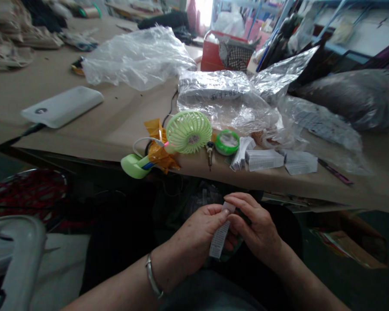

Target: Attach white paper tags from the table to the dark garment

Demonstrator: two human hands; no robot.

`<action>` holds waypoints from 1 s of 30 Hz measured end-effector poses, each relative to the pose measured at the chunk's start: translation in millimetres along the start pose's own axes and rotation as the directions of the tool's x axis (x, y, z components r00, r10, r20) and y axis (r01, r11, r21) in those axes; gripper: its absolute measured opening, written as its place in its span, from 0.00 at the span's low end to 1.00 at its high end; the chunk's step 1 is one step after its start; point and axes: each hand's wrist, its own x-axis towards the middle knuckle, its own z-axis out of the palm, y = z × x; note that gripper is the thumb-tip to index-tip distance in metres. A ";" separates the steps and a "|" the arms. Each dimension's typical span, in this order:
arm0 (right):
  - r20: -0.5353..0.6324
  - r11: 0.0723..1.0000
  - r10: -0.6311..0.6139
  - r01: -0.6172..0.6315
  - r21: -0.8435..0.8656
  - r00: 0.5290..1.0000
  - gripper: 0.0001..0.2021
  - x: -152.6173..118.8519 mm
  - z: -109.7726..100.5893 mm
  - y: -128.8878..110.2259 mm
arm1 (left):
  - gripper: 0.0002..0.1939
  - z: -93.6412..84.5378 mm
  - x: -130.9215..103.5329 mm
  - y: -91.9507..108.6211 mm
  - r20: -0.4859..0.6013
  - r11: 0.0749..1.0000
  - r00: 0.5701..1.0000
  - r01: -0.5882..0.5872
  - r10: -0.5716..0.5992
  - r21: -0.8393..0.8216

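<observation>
A narrow white printed label [219, 240] is held in front of my lap, below the table edge. My left hand [199, 233] pinches it between thumb and fingers near its upper part. My right hand [256, 224] closes on the label's upper end from the other side, fingertips touching it. Under the hands lies something dark that I cannot make out. On the table edge ahead sit stacks of similar white labels [265, 160], a green round container [227, 142] and a small pointed tool [210, 155].
A green fan [188, 131] with orange tape stands at the table's front edge. Left of it lies a white power bank [63, 106] with a cable. Clear plastic bags [136, 56] and a red box [210, 54] are farther back. A thin cutter-like tool [335, 172] lies at right.
</observation>
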 end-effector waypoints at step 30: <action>0.116 0.596 0.421 -0.370 0.712 0.900 0.09 55.2 38.1 3.9 | 0.11 -23.4 10.7 20.2 -0.228 0.924 0.914 -0.272 0.335 0.268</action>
